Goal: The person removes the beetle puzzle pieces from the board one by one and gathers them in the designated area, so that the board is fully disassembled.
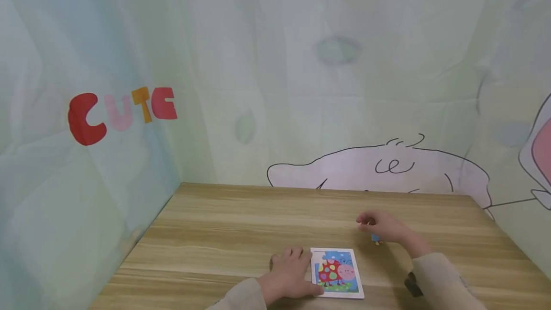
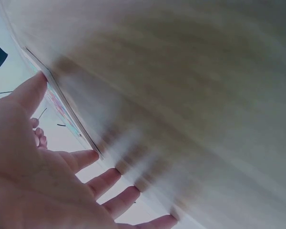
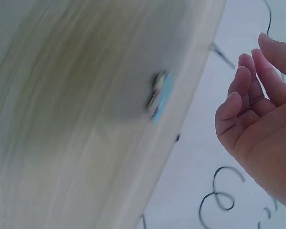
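Tabletop (image 1: 228,226) separates the puzzle (image 1: 337,271), edge touched by the spread left hand (image 1: 292,274), from a piece (image 1: 375,238) near the empty right hand (image 1: 384,226).

You have one left hand (image 1: 289,272), one right hand (image 1: 384,226), one framed puzzle (image 1: 337,271), one loose blue piece (image 1: 375,238), one wooden table (image 1: 236,233) and four CUTE letters (image 1: 145,104).

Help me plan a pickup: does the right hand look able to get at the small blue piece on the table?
Probably yes: the right hand hovers near the small blue piece, and the right wrist view shows nothing between them.
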A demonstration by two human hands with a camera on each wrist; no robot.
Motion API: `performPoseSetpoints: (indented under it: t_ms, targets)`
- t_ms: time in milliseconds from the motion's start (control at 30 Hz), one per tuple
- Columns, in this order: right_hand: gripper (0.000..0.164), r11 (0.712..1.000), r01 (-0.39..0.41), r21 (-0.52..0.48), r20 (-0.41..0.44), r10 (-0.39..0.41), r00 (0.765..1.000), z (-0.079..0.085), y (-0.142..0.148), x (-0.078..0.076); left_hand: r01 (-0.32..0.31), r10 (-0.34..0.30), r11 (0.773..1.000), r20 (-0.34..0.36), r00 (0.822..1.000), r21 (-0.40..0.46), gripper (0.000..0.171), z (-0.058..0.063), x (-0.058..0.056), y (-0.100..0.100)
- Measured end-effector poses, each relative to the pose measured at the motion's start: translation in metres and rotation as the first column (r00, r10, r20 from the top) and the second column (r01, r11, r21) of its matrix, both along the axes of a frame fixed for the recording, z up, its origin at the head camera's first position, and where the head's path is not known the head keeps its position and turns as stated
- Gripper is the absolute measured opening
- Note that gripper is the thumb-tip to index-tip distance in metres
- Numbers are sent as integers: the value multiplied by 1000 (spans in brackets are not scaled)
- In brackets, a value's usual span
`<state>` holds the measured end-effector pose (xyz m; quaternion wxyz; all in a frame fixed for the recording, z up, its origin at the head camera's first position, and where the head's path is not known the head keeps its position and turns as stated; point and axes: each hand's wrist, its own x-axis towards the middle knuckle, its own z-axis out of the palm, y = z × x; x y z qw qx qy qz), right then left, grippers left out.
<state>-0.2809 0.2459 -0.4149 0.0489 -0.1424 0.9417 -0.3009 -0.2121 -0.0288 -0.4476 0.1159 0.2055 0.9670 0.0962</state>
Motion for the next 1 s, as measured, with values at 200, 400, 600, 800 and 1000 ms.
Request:
performPoseSetpoints:
  t_ms: [200,400,600,800,1000]
  targets:
    - [16,998,-51,-47,-5,51,999,3,-15,2,-8,8,1000,5,1000,-1,86,0,0,1]
    - [17,993,-107,-44,-28,106,994,3,-24,6,-13,13,1000,13,1000,6,88,-3,-2,0]
    - [17,983,-177,-52,-16,176,984,1,-31,9,-14,14,1000,9,1000,10,89,-4,-2,0]
    - [18,972,-218,-84,24,220,975,-3,-37,11,-12,12,1000,4,1000,11,89,-6,-3,0]
    - [20,972,-213,-96,87,222,971,-5,-45,16,-5,5,1000,-1,1000,17,89,-6,-2,-1]
